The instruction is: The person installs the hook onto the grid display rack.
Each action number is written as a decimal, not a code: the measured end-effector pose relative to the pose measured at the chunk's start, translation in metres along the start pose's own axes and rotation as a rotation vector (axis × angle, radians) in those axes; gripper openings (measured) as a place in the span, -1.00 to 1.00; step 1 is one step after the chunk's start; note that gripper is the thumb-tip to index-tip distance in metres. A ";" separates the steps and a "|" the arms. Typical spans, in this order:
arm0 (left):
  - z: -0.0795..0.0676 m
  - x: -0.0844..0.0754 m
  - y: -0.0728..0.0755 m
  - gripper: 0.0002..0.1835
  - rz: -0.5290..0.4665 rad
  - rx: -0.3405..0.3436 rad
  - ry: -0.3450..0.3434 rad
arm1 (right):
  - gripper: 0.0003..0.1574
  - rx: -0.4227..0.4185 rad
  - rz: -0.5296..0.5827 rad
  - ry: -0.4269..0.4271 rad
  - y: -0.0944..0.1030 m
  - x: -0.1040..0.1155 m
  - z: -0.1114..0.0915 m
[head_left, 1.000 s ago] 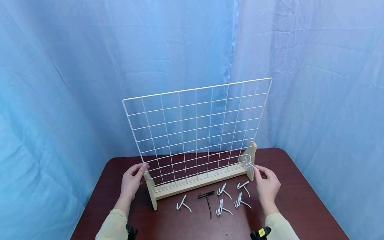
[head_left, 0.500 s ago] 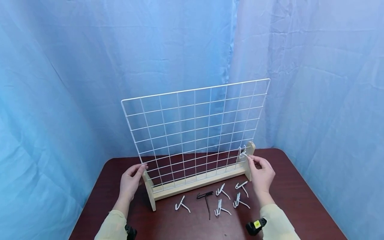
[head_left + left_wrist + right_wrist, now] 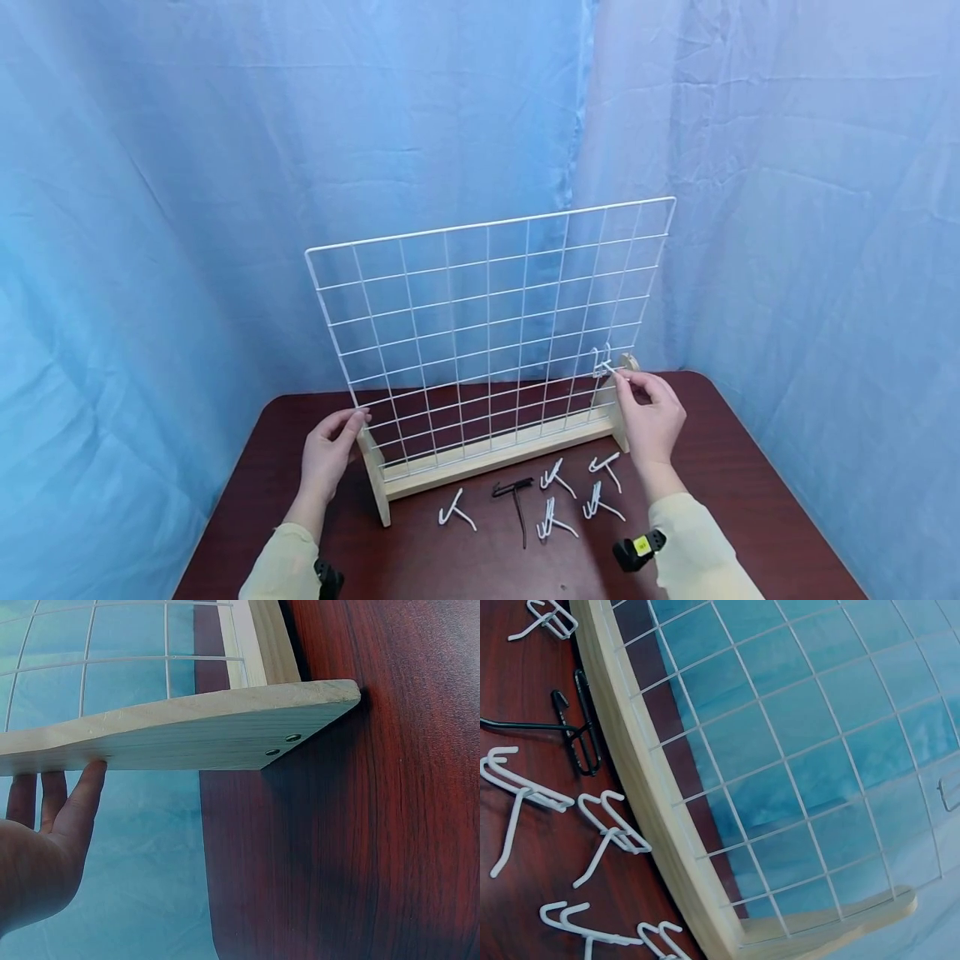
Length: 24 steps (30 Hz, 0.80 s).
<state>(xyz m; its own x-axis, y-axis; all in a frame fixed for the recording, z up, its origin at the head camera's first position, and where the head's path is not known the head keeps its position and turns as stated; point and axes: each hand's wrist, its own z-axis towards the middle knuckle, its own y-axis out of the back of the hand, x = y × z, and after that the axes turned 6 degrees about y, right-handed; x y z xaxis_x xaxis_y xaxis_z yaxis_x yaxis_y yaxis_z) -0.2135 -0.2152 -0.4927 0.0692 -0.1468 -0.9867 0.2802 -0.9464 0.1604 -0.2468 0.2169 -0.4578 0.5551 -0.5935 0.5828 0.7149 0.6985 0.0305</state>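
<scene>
A white wire grid panel (image 3: 468, 304) stands upright in a pale wooden stand (image 3: 501, 451). At its left end my left hand (image 3: 327, 454) grips the stand's side piece and grid edge between thumb and fingers. In the left wrist view, fingers (image 3: 84, 796) lie against the outside of the wooden side piece (image 3: 187, 735); the thumb is hidden. My right hand (image 3: 651, 417) pinches the arm of a white double-pronged display hook (image 3: 600, 364) in front of the grid's lower right. Whether its prongs touch the wires I cannot tell. Part of that hook (image 3: 946, 796) shows in the right wrist view, without the hand.
Several white display hooks (image 3: 551, 521) and one black display hook (image 3: 517, 500) lie on the dark red table (image 3: 420, 567), in front of the stand. Blue curtains (image 3: 300, 125) hang behind and at both sides.
My right hand has lifted the white hook up and slightly left along the grid, from beside the stand's right side piece. The left hand stays in place.
</scene>
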 end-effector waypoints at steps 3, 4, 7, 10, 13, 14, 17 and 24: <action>0.000 0.000 0.000 -0.56 -0.003 -0.001 -0.002 | -0.95 -0.005 0.002 0.008 -0.001 0.004 0.004; 0.000 0.001 -0.001 -0.56 -0.002 -0.002 -0.002 | -0.94 -0.007 0.001 0.011 -0.002 0.005 0.005; 0.001 0.001 0.000 -0.56 0.009 -0.006 -0.002 | -0.94 -0.003 0.002 0.026 -0.003 0.006 0.009; 0.001 0.002 0.000 -0.56 0.026 -0.009 -0.002 | -0.93 -0.013 0.006 0.041 -0.004 0.009 0.015; 0.001 0.001 -0.001 -0.56 0.034 -0.010 -0.002 | -0.93 -0.026 0.015 0.057 -0.005 0.011 0.022; 0.001 0.001 -0.001 -0.56 0.034 -0.010 -0.001 | -0.93 -0.031 0.014 0.060 -0.006 0.012 0.024; 0.000 0.001 -0.001 -0.56 0.033 -0.010 0.000 | -0.92 -0.041 0.033 0.055 -0.008 0.016 0.032; 0.000 0.001 -0.001 -0.55 0.048 -0.022 0.004 | -0.92 -0.055 0.030 0.057 -0.014 0.023 0.049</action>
<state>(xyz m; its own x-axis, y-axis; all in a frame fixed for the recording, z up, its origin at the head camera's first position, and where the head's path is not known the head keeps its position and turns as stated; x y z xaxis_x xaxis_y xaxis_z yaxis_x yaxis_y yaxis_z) -0.2143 -0.2143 -0.4937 0.0864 -0.1905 -0.9779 0.2973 -0.9319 0.2078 -0.2645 0.2132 -0.4054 0.5989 -0.5956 0.5353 0.7190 0.6943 -0.0319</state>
